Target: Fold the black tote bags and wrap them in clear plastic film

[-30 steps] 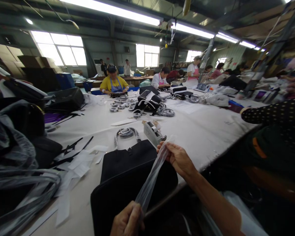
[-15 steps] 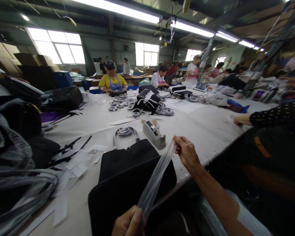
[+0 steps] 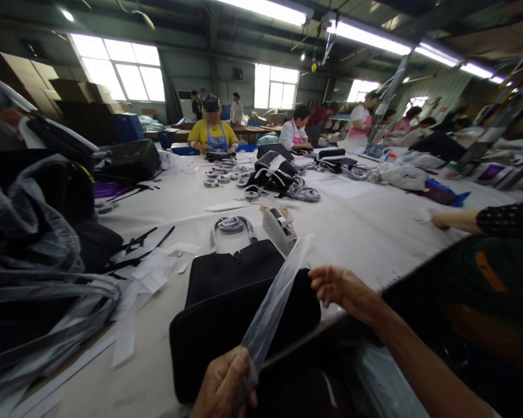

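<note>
My left hand [image 3: 227, 380] is closed around the lower end of a clear plastic sleeve [image 3: 275, 299], a long thin strip that slants up and away over the black bag [image 3: 244, 316]. The sleeve's far end stands loose near the tape dispenser. My right hand [image 3: 342, 290] is off the sleeve, just right of it, with loosely bent fingers by the bag's right corner; I see nothing held in it. The bag lies flat on the white table [image 3: 353, 232]. Behind it sits a plastic-wrapped handle and coiled strap [image 3: 230, 225].
A grey tape dispenser [image 3: 279, 231] stands behind the bag. Paper strips [image 3: 150, 276] and plastic-wrapped black bags [image 3: 30, 215] lie to the left. More bags [image 3: 272, 171] and coiled straps sit mid-table. A co-worker's arm [image 3: 459, 220] reaches in from the right; other people work across the table.
My right hand has let go of the plastic sleeve's upper end and moved down and right. My left hand still grips the lower end. The view has shifted slightly.
</note>
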`<state>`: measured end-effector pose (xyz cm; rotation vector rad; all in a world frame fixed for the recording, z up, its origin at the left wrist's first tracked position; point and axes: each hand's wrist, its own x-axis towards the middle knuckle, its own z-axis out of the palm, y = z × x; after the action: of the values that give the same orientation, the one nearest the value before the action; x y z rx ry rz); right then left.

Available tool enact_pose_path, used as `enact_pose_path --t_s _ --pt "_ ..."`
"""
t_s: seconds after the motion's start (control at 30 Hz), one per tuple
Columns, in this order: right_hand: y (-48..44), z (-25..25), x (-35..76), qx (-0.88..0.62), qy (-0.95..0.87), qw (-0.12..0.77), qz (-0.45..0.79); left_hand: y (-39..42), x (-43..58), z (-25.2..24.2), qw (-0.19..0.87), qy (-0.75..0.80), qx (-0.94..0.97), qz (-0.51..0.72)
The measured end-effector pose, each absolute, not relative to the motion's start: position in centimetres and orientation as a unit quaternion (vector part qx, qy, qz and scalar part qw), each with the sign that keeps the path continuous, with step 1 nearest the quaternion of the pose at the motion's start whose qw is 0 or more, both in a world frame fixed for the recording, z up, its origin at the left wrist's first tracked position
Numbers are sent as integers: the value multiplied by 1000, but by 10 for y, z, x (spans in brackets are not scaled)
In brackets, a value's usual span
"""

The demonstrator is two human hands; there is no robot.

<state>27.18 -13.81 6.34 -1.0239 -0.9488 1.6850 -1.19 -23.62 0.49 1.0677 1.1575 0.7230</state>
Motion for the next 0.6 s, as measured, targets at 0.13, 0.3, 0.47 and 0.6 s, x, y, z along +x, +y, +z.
enact_pose_path --t_s 0.13,0.3,0.47,0.6 --pt "-183 53 211 -360 -462 320 745 -234 -4 4 654 489 489 308" --pt "-167 53 187 -411 -348 491 685 -237 -7 1 649 491 502 291" --pt "-126 69 217 -403 -272 612 624 -242 -12 2 652 486 509 284" --pt "-105 73 254 -412 -269 649 581 -242 -16 1 648 475 527 277"
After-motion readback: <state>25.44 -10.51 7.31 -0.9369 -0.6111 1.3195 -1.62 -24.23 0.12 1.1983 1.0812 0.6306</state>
